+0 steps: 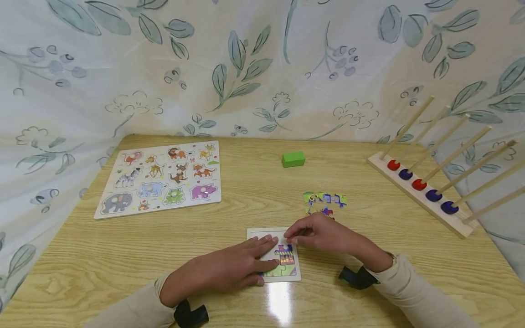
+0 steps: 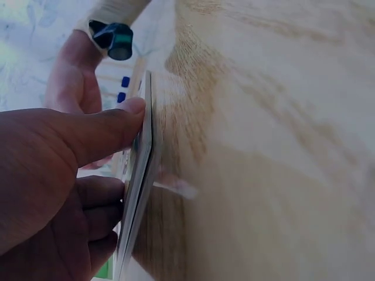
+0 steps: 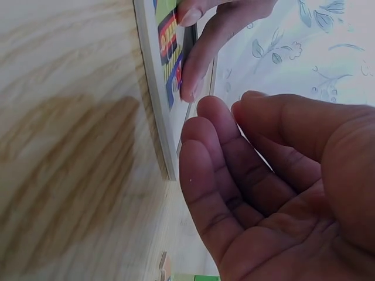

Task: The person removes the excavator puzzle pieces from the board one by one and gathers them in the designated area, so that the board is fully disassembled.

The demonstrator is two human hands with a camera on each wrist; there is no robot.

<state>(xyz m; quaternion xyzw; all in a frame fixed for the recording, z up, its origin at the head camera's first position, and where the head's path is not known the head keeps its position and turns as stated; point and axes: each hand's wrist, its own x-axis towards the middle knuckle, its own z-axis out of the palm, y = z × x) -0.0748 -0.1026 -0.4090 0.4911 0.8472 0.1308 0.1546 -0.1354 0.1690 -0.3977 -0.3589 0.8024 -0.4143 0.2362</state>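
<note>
A small jigsaw board (image 1: 298, 276) with a pale frame lies at the table's near middle, partly filled with colourful pieces (image 1: 285, 258). My left hand (image 1: 229, 269) rests across its left side, fingers spread over the surface. In the left wrist view its thumb (image 2: 120, 132) touches the board's edge. My right hand (image 1: 324, 234) hovers by the upper right corner with bent fingers. The right wrist view shows its thumb tip close to the fingertips; whether anything sits between them is hidden. Several loose jigsaw pieces (image 1: 328, 198) lie just beyond that hand, partly covered by it.
An animal peg puzzle (image 1: 157, 177) lies at the back left. A green block (image 1: 293, 159) sits at the back middle. On the right stands a wooden rack (image 1: 422, 196) with upright rods and red and blue beads. A floral cloth (image 1: 262, 68) hangs behind the table.
</note>
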